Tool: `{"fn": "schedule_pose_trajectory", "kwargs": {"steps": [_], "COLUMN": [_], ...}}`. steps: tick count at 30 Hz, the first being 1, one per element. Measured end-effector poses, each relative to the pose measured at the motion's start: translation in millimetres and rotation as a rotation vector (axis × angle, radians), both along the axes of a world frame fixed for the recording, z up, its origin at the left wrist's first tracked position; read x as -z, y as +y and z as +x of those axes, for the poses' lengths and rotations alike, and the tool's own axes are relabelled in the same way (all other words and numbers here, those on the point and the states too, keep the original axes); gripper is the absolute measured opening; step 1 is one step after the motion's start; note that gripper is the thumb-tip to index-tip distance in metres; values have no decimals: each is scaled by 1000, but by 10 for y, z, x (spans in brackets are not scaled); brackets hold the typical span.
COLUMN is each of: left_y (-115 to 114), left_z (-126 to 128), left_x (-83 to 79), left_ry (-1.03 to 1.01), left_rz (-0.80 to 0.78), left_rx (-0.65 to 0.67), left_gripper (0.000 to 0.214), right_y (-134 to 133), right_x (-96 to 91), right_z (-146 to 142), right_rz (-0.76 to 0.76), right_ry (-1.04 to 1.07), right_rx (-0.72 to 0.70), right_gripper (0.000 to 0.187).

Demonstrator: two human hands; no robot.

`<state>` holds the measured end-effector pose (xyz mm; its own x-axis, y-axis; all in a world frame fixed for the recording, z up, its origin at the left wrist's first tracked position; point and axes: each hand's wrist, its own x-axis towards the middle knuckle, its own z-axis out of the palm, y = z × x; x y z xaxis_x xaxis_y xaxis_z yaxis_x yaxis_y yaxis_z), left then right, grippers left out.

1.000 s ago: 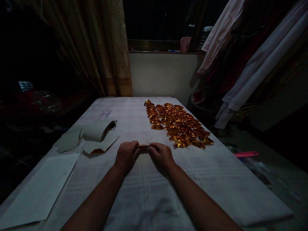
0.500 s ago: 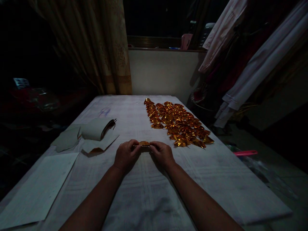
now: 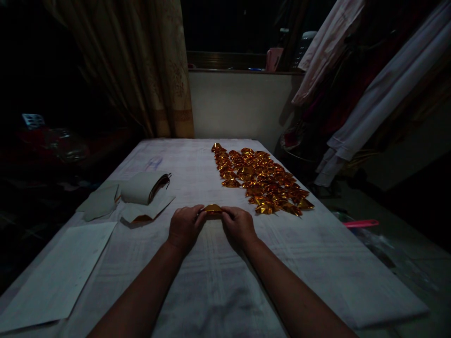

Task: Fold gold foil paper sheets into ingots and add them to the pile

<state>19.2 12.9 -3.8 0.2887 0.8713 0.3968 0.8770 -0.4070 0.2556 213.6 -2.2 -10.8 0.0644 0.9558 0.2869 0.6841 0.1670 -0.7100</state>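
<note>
Both hands pinch one gold foil piece (image 3: 212,209).
Left hand (image 3: 184,226) and right hand (image 3: 239,224) grip its ends (fingertips closed), near the folded foil heap (image 3: 259,180); paper stack (image 3: 143,188) lies left.

A dim room: patterned curtain (image 3: 155,70), dark window (image 3: 225,23), white-clothed table (image 3: 317,263).

Nothing here can be read. A faint bluish mark (image 3: 154,164) on the table cloth (image 3: 197,155), left of centre in the frame, is too dim and smudged to make out.
</note>
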Motion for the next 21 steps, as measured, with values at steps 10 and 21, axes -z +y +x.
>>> {"fn": "schedule_pose_trajectory", "kwargs": {"steps": [10,21], "left_y": [-3,-8], "left_z": [10,10], "left_x": [-13,-20], "left_ry": [91,73], "left_rz": [-26,-30], "left_rx": [-19,-13], "left_gripper": [30,29], "right_y": [-10,17], "right_x": [-2,-69], "right_z": [-28,-36], "right_rz": [-33,-82], "right_ry": [67,-107], "right_rx": [20,95], "right_gripper": [27,21]}}
